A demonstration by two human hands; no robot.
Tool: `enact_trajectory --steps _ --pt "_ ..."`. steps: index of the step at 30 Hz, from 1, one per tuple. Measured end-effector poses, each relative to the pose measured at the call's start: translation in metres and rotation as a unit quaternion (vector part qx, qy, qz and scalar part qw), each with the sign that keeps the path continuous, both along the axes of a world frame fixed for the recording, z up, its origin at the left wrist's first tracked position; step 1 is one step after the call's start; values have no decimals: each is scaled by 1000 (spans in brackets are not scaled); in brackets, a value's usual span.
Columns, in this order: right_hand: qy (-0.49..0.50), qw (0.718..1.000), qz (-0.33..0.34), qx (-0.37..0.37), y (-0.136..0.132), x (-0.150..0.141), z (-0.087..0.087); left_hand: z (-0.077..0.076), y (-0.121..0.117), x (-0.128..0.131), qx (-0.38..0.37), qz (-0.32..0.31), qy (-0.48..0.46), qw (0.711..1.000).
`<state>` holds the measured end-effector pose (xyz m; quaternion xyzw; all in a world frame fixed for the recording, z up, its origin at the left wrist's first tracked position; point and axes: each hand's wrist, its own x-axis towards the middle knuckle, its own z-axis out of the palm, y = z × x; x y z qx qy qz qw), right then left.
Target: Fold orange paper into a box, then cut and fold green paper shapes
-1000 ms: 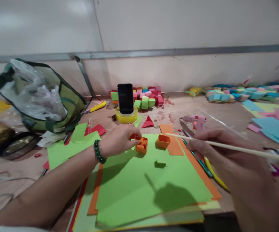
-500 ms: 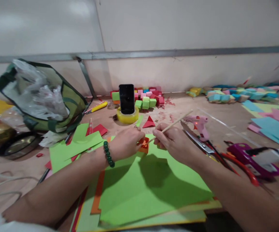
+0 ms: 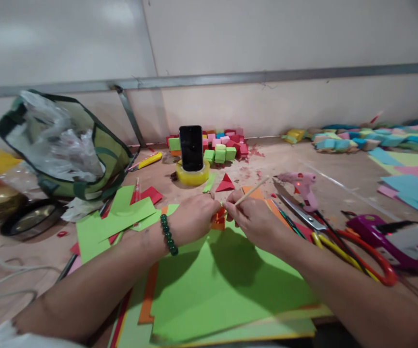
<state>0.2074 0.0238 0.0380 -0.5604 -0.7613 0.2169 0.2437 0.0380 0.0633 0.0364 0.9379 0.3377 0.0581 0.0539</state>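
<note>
My left hand (image 3: 199, 216), with a green bead bracelet above it, is closed on a small orange paper box (image 3: 219, 221) over the stacked paper. Pinched in my right hand (image 3: 250, 215) is a thin wooden stick (image 3: 254, 189), slanting up to the right. Its lower end meets the box near my left fingers; the exact contact is hidden. Beneath both hands lies a sheet of green paper (image 3: 223, 295) on top of other coloured sheets. Just beyond them sits a folded red paper piece (image 3: 225, 183).
A phone (image 3: 191, 148) stands in a yellow tape roll (image 3: 193, 175), with paper cubes (image 3: 220, 153) behind. To the right lie a pink glue gun (image 3: 303, 186), scissors (image 3: 303, 212) and a purple power strip (image 3: 382, 237). A green bag (image 3: 110, 159) and a cutter (image 3: 150, 160) are left.
My right hand has come closer to my left, and the stick's lower end has moved in toward the orange box. The view has shifted slightly.
</note>
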Motion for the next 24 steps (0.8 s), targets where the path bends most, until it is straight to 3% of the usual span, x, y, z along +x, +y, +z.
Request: enact_trajectory --steps 6,9,19,24 --pt "1 1000 21 18 -1 -1 1 23 -5 -6 -43 3 -9 999" --pt "-9 1000 22 15 -1 -1 1 26 -5 -8 -64 -4 -8 998" --pt "23 1000 1 17 -3 3 6 5 3 -6 -102 7 -39 994" --pt "42 999 19 6 0 4 1 0 1 -3 -138 4 -68 988"
